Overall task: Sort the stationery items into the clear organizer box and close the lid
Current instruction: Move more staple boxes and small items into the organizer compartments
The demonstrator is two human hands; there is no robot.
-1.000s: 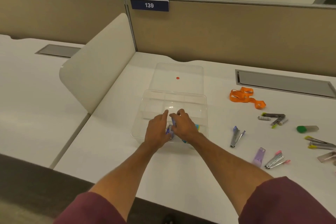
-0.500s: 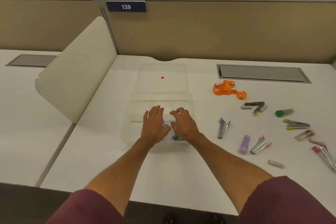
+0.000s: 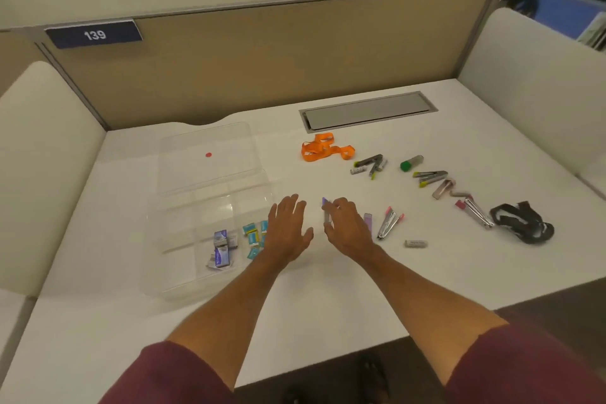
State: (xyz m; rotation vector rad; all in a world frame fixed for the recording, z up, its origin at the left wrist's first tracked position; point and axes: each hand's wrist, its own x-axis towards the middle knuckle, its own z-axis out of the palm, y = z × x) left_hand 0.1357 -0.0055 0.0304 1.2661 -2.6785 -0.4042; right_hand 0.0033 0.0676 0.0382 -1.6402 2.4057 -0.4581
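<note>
The clear organizer box (image 3: 170, 272) sits at the left of the white desk, its lid (image 3: 203, 141) lying open behind it. Purple staple boxes (image 3: 221, 246) and teal staple boxes (image 3: 254, 236) fill two near compartments. My left hand (image 3: 288, 229) hovers flat and open over the box's right edge. My right hand (image 3: 347, 229) is spread just right of it, fingertips at a blue-tipped stapler (image 3: 326, 211) lying on the desk. A purple item (image 3: 368, 220) and a pink-tipped stapler (image 3: 388, 223) lie beside that hand.
Farther right lie an orange lanyard (image 3: 323, 149), a grey stapler (image 3: 370, 164), a green-capped item (image 3: 410, 162), a yellow-tipped stapler (image 3: 429, 175), a small grey staple strip (image 3: 415, 243), another pink stapler (image 3: 474, 211) and a black strap (image 3: 521, 221). A grey cable hatch (image 3: 367, 111) sits at the back.
Both hands have come out of the box and moved right. The right hand has reached the blue-tipped stapler. The view has swung to the right.
</note>
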